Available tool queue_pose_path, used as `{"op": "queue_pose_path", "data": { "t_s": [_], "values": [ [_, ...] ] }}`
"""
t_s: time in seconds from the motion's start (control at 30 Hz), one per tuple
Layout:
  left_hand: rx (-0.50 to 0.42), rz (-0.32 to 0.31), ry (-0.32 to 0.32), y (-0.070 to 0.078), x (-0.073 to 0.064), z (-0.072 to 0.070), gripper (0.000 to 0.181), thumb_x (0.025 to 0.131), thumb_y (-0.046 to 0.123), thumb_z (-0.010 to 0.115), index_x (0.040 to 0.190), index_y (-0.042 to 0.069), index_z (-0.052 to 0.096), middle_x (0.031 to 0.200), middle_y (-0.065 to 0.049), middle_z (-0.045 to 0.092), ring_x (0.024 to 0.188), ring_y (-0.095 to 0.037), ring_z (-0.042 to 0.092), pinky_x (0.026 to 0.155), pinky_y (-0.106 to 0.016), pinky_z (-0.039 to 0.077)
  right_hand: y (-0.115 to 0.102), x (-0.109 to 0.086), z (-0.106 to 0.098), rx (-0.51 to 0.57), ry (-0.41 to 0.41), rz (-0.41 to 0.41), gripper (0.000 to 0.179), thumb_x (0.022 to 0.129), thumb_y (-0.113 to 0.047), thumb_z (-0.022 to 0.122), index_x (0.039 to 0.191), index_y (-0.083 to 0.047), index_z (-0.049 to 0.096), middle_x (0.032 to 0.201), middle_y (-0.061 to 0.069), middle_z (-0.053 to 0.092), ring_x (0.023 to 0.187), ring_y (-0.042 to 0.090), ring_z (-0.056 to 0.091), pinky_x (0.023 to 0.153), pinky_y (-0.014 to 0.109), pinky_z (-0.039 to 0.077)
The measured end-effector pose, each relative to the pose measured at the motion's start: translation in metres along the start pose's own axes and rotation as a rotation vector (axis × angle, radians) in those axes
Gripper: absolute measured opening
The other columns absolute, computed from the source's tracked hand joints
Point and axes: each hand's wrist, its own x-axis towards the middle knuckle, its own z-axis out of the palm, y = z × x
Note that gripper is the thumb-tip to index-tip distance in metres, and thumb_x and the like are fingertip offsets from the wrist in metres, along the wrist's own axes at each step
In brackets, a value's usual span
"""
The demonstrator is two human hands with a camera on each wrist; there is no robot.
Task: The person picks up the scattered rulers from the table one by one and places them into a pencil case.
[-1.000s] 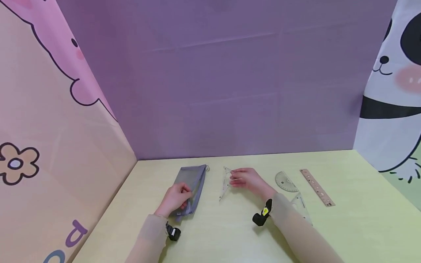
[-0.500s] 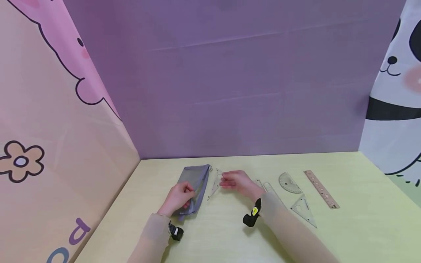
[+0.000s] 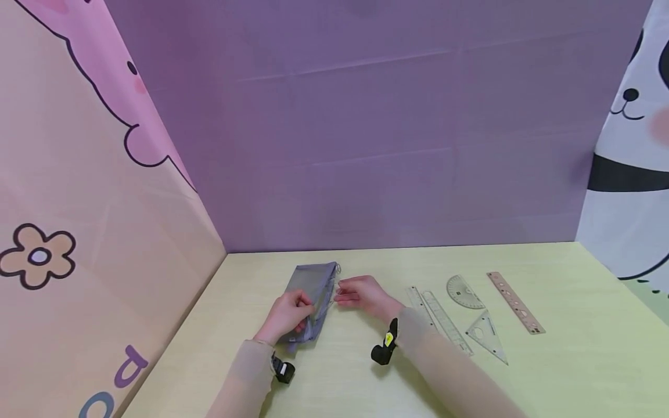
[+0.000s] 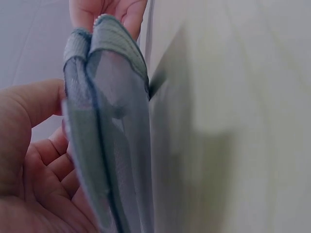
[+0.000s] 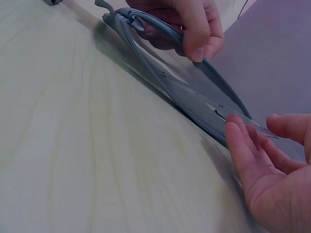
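A grey-purple mesh zipper pouch (image 3: 313, 277) lies on the left part of the table. My left hand (image 3: 284, 316) pinches its upper edge, and the pouch mouth gapes toward the right. My right hand (image 3: 366, 299) is at that mouth, holding a clear set square (image 5: 260, 127) between thumb and fingers. Much of the set square is inside the pouch, seen best in the right wrist view. In the left wrist view the pouch (image 4: 121, 92) stands edge-on and hides the set square.
To the right lie two clear rulers (image 3: 446, 324), a protractor (image 3: 465, 293), another clear set square (image 3: 487, 337) and a pink ruler (image 3: 516, 303). A purple backdrop (image 3: 340, 128) rises behind the table (image 3: 334, 383), with printed panels at both sides.
My right hand has moved left with the set square, bringing it into the pouch mouth. The two clear rulers have come into view from behind the right arm. My left hand keeps its hold.
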Motion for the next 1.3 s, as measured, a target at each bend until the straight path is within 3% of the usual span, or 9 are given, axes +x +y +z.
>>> {"op": "queue_pose_path", "data": {
  "t_s": [0.57,0.97,1.3],
  "values": [
    [-0.011,-0.012,-0.009,0.003,0.000,0.001,0.008,0.087,0.008,0.066,0.085,0.004,0.059,0.064,-0.002,0.057,0.048,-0.015,0.053,0.045,-0.028,0.048,0.007,0.010,0.025,-0.005,0.047,0.064,0.022,0.094,0.002,0.055,0.109,0.017,0.056,0.076,0.012,0.067,0.067,0.017,0.067,0.071,0.033,0.058],
    [-0.016,-0.004,-0.007,0.000,0.000,0.000,0.009,0.087,0.008,0.066,0.086,0.004,0.059,0.063,-0.002,0.057,0.046,-0.013,0.051,0.045,-0.029,0.048,0.009,0.016,0.036,0.003,0.082,0.077,0.021,0.094,0.005,0.052,0.109,0.017,0.057,0.086,0.017,0.069,0.070,0.019,0.067,0.075,0.035,0.057],
    [-0.005,-0.007,-0.006,0.001,-0.001,0.000,0.008,0.086,0.008,0.066,0.086,0.004,0.058,0.063,-0.001,0.058,0.046,-0.015,0.052,0.045,-0.029,0.047,0.014,0.019,0.042,0.022,0.046,0.094,0.023,0.092,0.008,0.049,0.109,0.020,0.058,0.084,0.019,0.069,0.070,0.019,0.067,0.073,0.034,0.057]
  ]
}}
